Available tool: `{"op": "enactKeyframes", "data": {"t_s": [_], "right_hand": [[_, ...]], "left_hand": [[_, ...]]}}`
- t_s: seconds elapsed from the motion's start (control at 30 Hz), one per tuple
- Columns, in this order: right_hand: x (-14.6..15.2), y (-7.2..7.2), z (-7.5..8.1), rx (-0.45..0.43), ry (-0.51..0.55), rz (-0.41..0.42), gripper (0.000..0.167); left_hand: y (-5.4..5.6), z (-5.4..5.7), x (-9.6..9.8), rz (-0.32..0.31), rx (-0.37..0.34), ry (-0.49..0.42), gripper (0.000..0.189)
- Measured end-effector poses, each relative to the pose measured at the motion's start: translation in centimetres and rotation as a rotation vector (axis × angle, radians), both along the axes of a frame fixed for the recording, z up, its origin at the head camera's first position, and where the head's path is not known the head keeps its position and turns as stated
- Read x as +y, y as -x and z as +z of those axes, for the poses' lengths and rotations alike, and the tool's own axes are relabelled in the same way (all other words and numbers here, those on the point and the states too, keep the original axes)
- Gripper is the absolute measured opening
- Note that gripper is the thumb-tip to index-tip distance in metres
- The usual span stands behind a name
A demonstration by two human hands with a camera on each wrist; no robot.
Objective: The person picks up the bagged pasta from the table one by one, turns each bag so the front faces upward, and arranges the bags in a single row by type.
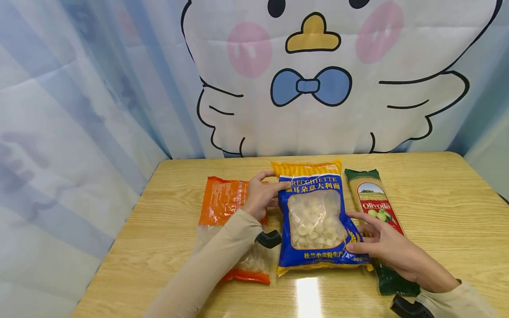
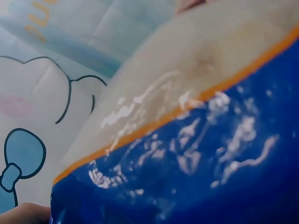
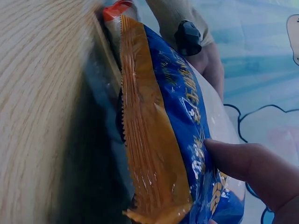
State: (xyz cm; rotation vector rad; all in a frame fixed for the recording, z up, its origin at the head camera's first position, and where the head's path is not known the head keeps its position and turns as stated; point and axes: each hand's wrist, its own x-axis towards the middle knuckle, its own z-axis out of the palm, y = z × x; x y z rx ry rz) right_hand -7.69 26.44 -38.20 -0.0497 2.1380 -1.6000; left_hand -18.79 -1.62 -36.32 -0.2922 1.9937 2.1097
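Observation:
A blue and yellow bag of orecchiette pasta (image 1: 316, 221), with a clear window showing the shells, is in the middle of the head view. My left hand (image 1: 260, 194) grips its upper left edge, thumb on the front and the other fingers partly hidden behind. At the lower right edge my right hand (image 1: 383, 243) holds the bag, its thumb (image 3: 250, 161) pressing the front in the right wrist view. There the yellow bottom seam (image 3: 145, 126) stands above a dark shadow over the wooden table. Blue film and window fill much of the left wrist view.
To the left lies an orange and clear bag (image 1: 222, 201), partly under my left forearm. A green-ended Olivoilà pack (image 1: 367, 187) lies at the right, partly behind my right hand. The wooden table (image 1: 449, 198) ends at a cartoon curtain (image 1: 310, 128).

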Motion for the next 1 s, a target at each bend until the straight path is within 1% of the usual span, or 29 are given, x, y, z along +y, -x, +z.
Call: {"op": "enactKeyframes", "data": {"t_s": [0.13,0.23,0.3,0.4,0.43,0.5,0.63,0.7,0.77,0.9,1.0], "right_hand": [[-0.2,0.2,-0.1,-0.024,0.011,0.016,0.087],[-0.3,0.3,-0.1,-0.002,0.0,0.039,0.086],[-0.2,0.2,-0.1,0.02,-0.014,0.064,0.086],[0.0,0.2,-0.1,0.047,-0.037,0.094,0.086],[0.1,0.1,0.0,0.054,-0.049,0.092,0.086],[0.3,0.1,0.0,0.103,-0.088,0.089,0.084],[0.6,0.2,0.4,0.289,-0.2,0.062,0.074],[0.7,0.4,0.6,0.373,-0.238,0.063,0.069],[0.7,0.6,0.9,0.405,-0.249,0.059,0.066],[0.1,0.9,1.2,0.422,-0.224,0.072,0.062],[-0.8,1.2,1.6,0.427,-0.217,0.07,0.061]], "left_hand": [[0.1,-0.3,0.0,0.005,0.002,0.031,0.053],[0.2,-0.5,0.0,0.005,0.004,0.026,0.052],[0.3,-0.6,-0.1,0.004,0.023,0.025,0.05],[0.2,-0.6,-0.3,0.001,0.072,0.037,0.046],[0.2,-0.6,-0.4,-0.001,0.088,0.041,0.046],[0.1,-0.6,-0.7,-0.008,0.119,0.051,0.045],[0.0,-0.4,-1.4,-0.007,0.155,0.067,0.043],[0.1,-0.3,-1.7,-0.003,0.165,0.077,0.042],[0.1,-0.2,-2.0,-0.008,0.177,0.087,0.041],[0.1,-0.2,-2.6,-0.032,0.19,0.096,0.036],[0.0,-0.3,-3.1,-0.034,0.196,0.117,0.033]]}}
